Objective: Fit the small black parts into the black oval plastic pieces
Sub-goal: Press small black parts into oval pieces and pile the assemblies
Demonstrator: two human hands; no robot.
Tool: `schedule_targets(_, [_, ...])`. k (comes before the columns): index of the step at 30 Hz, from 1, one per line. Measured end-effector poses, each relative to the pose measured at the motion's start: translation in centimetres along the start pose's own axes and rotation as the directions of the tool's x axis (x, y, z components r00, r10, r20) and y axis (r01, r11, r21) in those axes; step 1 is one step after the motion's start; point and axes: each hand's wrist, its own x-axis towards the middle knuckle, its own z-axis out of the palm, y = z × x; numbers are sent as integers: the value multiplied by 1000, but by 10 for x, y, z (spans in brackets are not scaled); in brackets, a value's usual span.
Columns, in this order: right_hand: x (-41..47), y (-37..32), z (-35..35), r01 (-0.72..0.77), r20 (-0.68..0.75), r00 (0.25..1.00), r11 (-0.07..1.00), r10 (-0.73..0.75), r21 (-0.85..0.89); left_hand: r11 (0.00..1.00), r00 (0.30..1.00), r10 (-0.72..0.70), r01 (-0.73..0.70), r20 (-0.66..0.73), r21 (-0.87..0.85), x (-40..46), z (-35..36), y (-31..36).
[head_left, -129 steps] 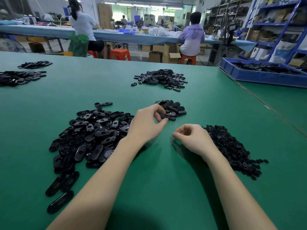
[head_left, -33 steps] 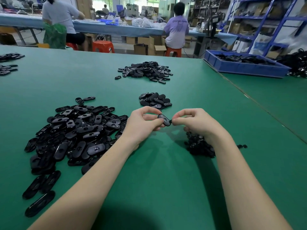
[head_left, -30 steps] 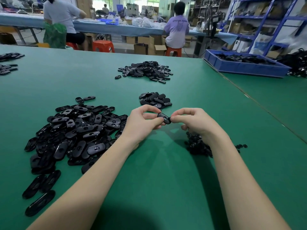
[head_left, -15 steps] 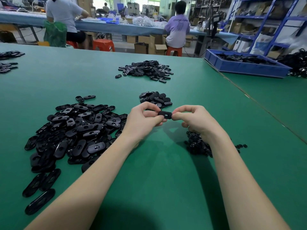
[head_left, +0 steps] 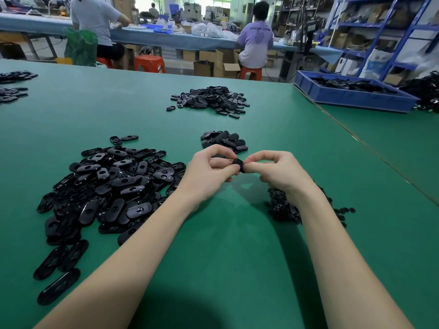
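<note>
My left hand [head_left: 209,173] and my right hand [head_left: 278,172] meet above the green table, both pinching one black oval plastic piece [head_left: 238,164] between their fingertips. Most of that piece is hidden by the fingers, and no small part shows on it. A big pile of black oval pieces [head_left: 111,186] lies to the left. Just beyond my hands sits a small heap of oval pieces [head_left: 224,141]. The pile of small black parts [head_left: 285,208] lies under my right wrist, partly covered by the forearm.
Another heap of black pieces [head_left: 211,99] lies farther back, and more at the far left edge [head_left: 11,86]. A blue bin [head_left: 351,96] with black parts stands at the back right. A table seam [head_left: 370,148] runs along the right. Two people sit at a far bench.
Both hands have risen slightly and stay together on the oval piece. The piece has turned in the fingers, so less of it shows now.
</note>
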Motion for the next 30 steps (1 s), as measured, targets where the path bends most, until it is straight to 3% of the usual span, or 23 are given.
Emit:
schedule_targets(6, [1,0,1,-46,-16,999,998,47,37,1000,1000,2,-2,-8,20,0,0,0])
schedule_targets(13, [-1,3,-1,-63,38,997,997,62,47,990,995,-87,93,57,-110,3,-6,1])
schedule_targets(21, [0,0,3,66,74,995,997,-69,49,989,994,-100,103,39,-102,2,-4,1])
schedule_targets(30, [4,9,14,121,25,992,992,-120,-46,993,995,-103,102,11,58,4,-4,-4])
